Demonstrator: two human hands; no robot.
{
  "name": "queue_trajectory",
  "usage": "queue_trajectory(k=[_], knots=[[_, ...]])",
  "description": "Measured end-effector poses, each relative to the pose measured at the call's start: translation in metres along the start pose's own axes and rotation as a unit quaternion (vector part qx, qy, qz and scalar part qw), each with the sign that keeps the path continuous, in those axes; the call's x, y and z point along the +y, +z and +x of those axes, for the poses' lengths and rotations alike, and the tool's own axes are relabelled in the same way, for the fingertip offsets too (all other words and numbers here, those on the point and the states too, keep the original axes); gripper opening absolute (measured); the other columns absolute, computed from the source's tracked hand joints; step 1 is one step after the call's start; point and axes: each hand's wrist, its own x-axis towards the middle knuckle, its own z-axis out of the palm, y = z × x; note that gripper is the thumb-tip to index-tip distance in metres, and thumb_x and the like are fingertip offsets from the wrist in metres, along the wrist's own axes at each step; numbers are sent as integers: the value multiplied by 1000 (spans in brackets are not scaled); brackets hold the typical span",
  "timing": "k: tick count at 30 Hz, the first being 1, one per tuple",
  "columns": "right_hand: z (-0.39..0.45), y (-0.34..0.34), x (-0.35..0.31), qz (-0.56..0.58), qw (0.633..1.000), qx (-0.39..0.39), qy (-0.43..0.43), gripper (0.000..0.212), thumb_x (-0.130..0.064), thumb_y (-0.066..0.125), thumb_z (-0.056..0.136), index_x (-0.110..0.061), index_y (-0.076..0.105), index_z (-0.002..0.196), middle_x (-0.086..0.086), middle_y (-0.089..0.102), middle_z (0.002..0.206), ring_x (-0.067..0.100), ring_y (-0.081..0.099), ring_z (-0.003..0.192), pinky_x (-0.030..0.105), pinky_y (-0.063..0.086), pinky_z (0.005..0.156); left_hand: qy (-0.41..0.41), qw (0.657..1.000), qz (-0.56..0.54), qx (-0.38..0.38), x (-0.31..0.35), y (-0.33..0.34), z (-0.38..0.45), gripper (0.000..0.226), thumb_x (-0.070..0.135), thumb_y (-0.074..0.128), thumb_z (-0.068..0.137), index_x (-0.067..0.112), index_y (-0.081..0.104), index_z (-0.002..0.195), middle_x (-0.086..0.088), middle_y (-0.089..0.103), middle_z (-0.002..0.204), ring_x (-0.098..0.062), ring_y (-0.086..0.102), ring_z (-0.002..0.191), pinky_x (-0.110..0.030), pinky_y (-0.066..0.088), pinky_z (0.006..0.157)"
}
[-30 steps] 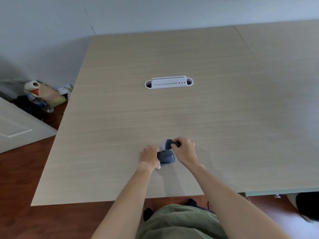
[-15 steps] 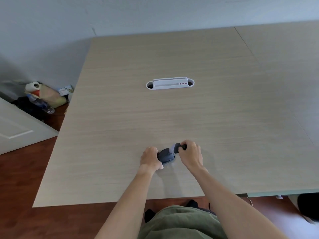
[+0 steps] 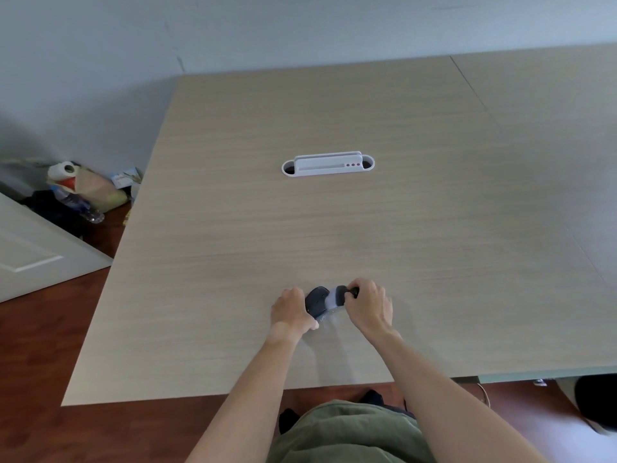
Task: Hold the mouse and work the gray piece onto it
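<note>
**Mouse held between both hands near the table's front edge**

Hands meet over a dark grey computer mouse (image 3: 317,300) lying on the light wooden table (image 3: 334,228), close to the person's side and a little left of the middle. The left hand (image 3: 291,310) curls round the mouse's left flank, thumb along its near side. The right hand (image 3: 369,304) pinches a small dark piece with a pale grey face (image 3: 339,295) at the mouse's right end, touching it. Mouse and piece together form a short line running left to right, tilted slightly away on the right; which end is the mouse's front is unclear. Farther back, mid-table, stands a white cable-port insert (image 3: 328,164), its long axis crosswise. Bags and a paper roll (image 3: 63,170) sit on the floor at left.
</note>
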Motion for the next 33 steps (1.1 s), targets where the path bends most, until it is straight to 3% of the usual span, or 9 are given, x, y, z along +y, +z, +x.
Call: queue_trajectory(k=[2,5,10,14,19,23,25,29,33], knots=[[0,0,0,22,999,31,10,16,-9,53,83,-12,68,88,-1,63,77,26,58,74,33,46,65,1,1000,25,5,1,2,0,48,30,83,62,10,54,94,-9,61,105,-30,63,96,-32,48,69],[0,1,-1,99,995,-25,-16,12,-10,58,82,-12,70,84,-4,65,76,19,59,75,22,43,57,-4,999,42,21,0,5,0,62,37,82,65,8,50,109,-8,59,108,-30,63,98,-35,51,78],[-2,5,1,-11,1000,25,12,15,-13,52,86,-13,66,91,3,65,85,29,61,79,34,45,65,14,998,54,32,0,7,-1,71,42,82,63,12,42,112,-6,61,103,-29,63,92,-34,48,75],[3,5,3,104,994,2,-20,12,-8,57,82,-11,68,85,-1,66,79,22,60,77,22,41,59,31,998,54,10,-5,7,0,80,48,83,56,15,41,115,-4,57,107,-28,60,98,-37,50,82],[2,4,12,28,999,9,24,14,-11,53,84,-14,66,88,2,66,82,26,58,75,30,41,59,137,980,141,-26,-11,-1,8,100,21,83,59,26,30,144,-6,43,127,-31,53,113,-41,47,93],[2,4,9,98,995,19,-7,14,-7,54,83,-10,67,86,0,66,80,20,59,77,26,46,59,190,968,158,-52,-13,-8,13,97,11,76,68,38,29,148,0,39,137,-29,50,121,-43,45,99],[1,5,5,126,992,-14,-29,11,-6,59,81,-10,70,81,-4,65,74,15,58,72,15,40,56,194,964,167,-63,-14,-8,15,93,12,76,69,38,32,147,0,39,137,-29,51,120,-43,46,98],[0,7,6,79,997,-2,1,12,-11,57,83,-14,68,82,-2,66,76,21,60,73,28,43,55,172,970,153,-82,-14,-6,16,96,14,78,70,38,30,149,-4,42,130,-29,51,119,-39,45,99],[3,5,6,119,993,15,-2,11,-10,58,81,-12,68,79,-4,66,73,18,59,71,24,44,57,144,979,125,-76,-13,-4,18,100,19,81,67,36,28,149,-5,43,129,-29,51,119,-38,43,100]])
